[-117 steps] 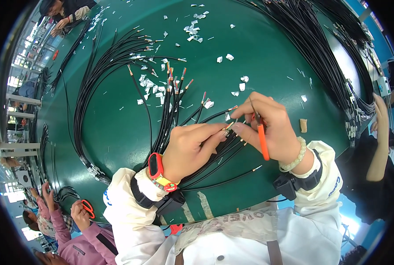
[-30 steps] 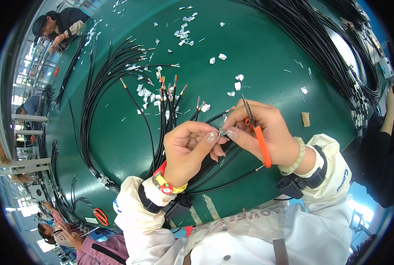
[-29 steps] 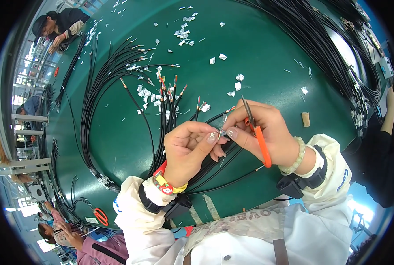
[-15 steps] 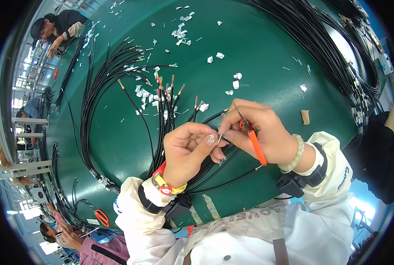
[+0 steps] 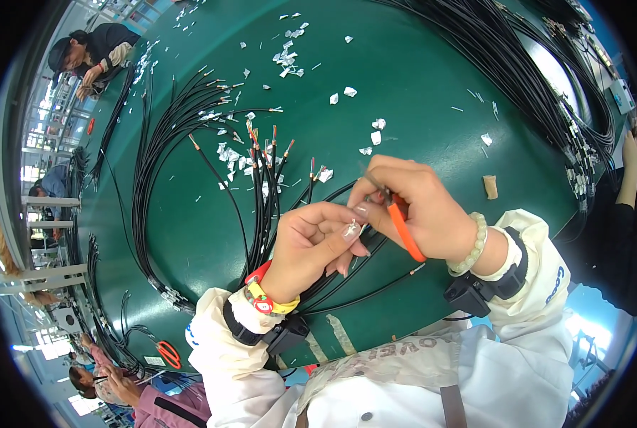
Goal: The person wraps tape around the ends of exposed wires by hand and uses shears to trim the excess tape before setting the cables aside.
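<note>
Far left, a co-worker (image 5: 94, 53) bends over the green tabletop (image 5: 418, 78); a second person (image 5: 129, 389) sits at lower left beside orange-handled scissors (image 5: 166, 353). A fan of black cables (image 5: 169, 150) arcs across the left half of the tabletop, its stripped ends with coloured cores (image 5: 268, 143) lying among white scraps (image 5: 290, 57) of cut sleeve. At centre, the left hand (image 5: 311, 246) is clenched on a cable end (image 5: 353, 230), pinched between thumb and forefinger and raised just above the tabletop; a red-and-yellow wristband (image 5: 265, 299) sits at that wrist. The right hand (image 5: 422, 210) touches the left, closed around an orange-handled cutter (image 5: 404, 228), whose tip meets the pinched cable end; how far the blades close cannot be told. A bead bracelet (image 5: 472, 246) circles the right wrist. Right of the hands lie a small tan piece (image 5: 490, 187) and a dense cable bundle (image 5: 539, 85) curving along the far edge, with another person's hand (image 5: 629, 153) near it. Risk assessment: the blade works very close to the left fingertips, so a slip could nick them. Too deep a bite could cut the inner cores instead of the jacket alone. Loose cables running beneath both wrists may snag and drag neighbouring ends out of order.
</note>
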`<state>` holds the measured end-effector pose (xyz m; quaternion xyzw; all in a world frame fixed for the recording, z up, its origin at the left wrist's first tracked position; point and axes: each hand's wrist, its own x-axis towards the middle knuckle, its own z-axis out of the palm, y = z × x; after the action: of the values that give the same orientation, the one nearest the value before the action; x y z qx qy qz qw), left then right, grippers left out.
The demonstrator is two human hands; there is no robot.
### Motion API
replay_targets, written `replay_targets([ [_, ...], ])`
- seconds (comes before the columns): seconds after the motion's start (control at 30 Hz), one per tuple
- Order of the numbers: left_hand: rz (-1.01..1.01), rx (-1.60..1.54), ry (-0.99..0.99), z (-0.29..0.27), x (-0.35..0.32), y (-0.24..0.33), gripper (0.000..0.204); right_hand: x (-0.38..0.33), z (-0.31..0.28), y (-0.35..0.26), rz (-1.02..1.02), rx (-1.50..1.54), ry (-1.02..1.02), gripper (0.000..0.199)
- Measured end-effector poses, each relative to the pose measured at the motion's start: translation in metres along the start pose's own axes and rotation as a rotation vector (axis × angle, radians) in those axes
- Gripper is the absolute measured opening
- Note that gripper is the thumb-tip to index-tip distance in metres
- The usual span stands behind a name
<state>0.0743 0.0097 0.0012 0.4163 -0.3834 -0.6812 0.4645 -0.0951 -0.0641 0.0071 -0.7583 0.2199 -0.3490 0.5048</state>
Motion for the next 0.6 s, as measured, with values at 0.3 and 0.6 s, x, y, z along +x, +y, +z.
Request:
replay_targets([
  [0.3,-0.009,-0.134,-0.018,-0.012,-0.005,0.001,0.011,0.001,0.009,-0.010,0.073,0.087,0.034,0.008],
  [0.6,0.514,0.830,-0.104,-0.008,0.001,0.026,0.009,-0.001,-0.001,-0.007,-0.105,0.022,-0.103,0.007],
])
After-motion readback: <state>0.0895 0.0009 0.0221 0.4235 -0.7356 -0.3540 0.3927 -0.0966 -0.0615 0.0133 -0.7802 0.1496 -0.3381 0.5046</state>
